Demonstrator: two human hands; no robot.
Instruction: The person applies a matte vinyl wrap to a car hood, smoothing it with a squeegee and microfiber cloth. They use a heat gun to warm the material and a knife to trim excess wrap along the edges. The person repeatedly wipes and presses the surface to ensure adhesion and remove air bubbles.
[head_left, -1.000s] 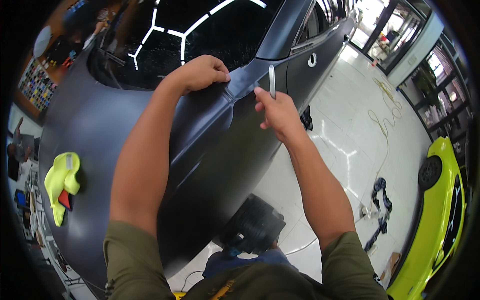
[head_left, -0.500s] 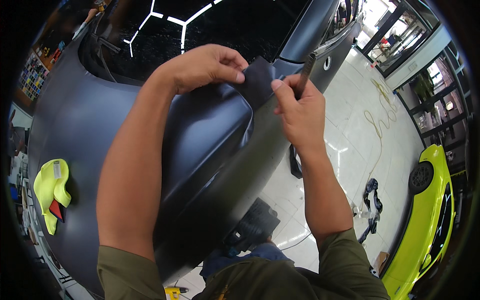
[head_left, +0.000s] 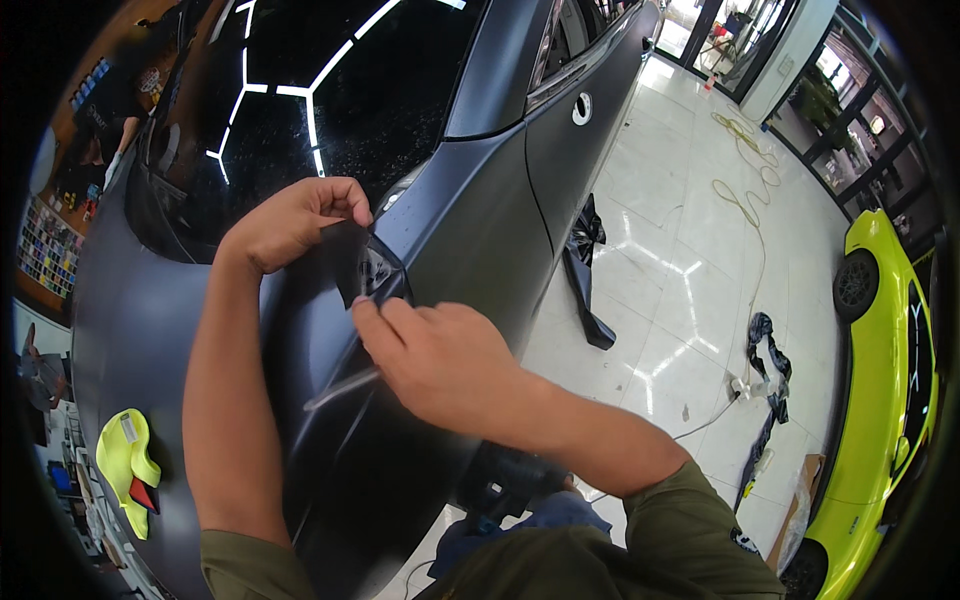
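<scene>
the left hand [head_left: 295, 222] pinches the top of a dark film flap [head_left: 343, 258] on the grey car [head_left: 150, 340]; the right hand [head_left: 440, 365], curled closely around a slim tool [head_left: 338, 391], touches the flap's lower corner.

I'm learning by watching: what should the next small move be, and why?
Perhaps gently draw the lifted flap of thin, dark film taut: it stands raised from the matt dark-grey car, the left hand pinches its upper edge, and the right hand has fingertips at its lower edge, while its slim silver metal tool points away.
</scene>
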